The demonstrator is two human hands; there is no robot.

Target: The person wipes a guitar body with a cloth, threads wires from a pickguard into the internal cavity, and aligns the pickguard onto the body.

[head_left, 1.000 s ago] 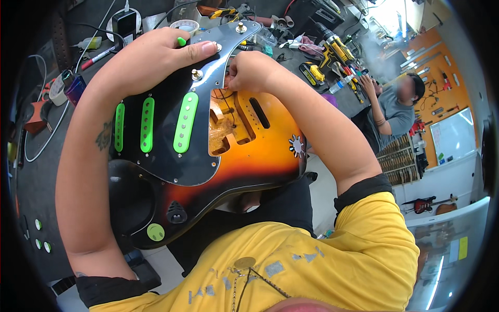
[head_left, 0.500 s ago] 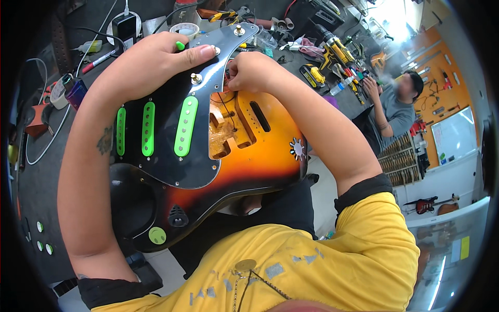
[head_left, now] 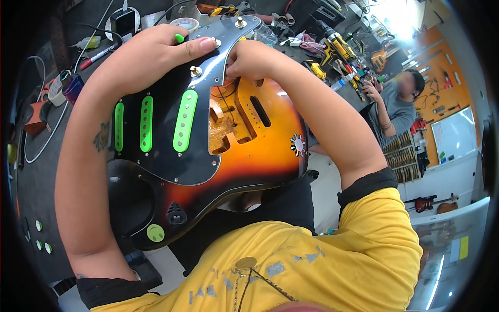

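Observation:
A sunburst electric guitar body (head_left: 260, 171) lies across my lap and the bench edge. Over its left part sits a black pickguard (head_left: 163, 127), shifted left so that a routed cavity (head_left: 223, 127) shows. The pickguard carries three green pickups (head_left: 185, 122) and metal control shafts (head_left: 195, 71). My left hand (head_left: 169, 52) grips the pickguard's far part, its thumb on top by one shaft and its other fingers mostly hidden. Curled closed at the pickguard's right edge, my right hand (head_left: 249, 61) is above the cavity's far end; its fingertips hide whatever is between them. A thin dark wire runs into the cavity.
Green-topped knobs (head_left: 39, 244) rest on the bench at left. Beyond the guitar are a roll of tape (head_left: 184, 24), a yellow drill (head_left: 338, 44) and scattered tools. Another person (head_left: 397, 106) works at the right, before an orange tool wall (head_left: 442, 67).
The guitar and pickguard have shifted slightly away from me. My right hand has moved a little farther with them, still curled at the pickguard's edge; my left keeps its grip.

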